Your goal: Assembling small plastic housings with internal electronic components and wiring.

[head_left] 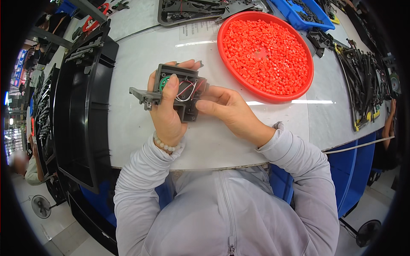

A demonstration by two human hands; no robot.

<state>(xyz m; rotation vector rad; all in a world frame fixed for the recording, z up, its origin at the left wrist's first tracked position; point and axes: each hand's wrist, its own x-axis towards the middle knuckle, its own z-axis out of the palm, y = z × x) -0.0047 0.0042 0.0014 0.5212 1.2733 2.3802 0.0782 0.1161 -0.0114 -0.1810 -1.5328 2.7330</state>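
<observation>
A dark grey plastic housing [188, 114] is held over the white table, its open side facing up. Inside it show a round green part [163, 83] and thin white and red wires [184, 97]. My left hand [165, 115] wraps round the housing from the left and below, thumb laid across its front and fingertips showing behind. A grey arm-like piece sticks out at its left. My right hand [228, 109] is at the housing's right side, thumb and fingers closed against its edge. Whether a small part sits between those fingertips is hidden.
A round red tray [221, 47] full of small red plastic pieces stands right of my hands. Behind are a dark tray [164, 19] of black parts and a blue bin [294, 21]. Black crates [92, 115] line the left; black parts [367, 81] lie at right.
</observation>
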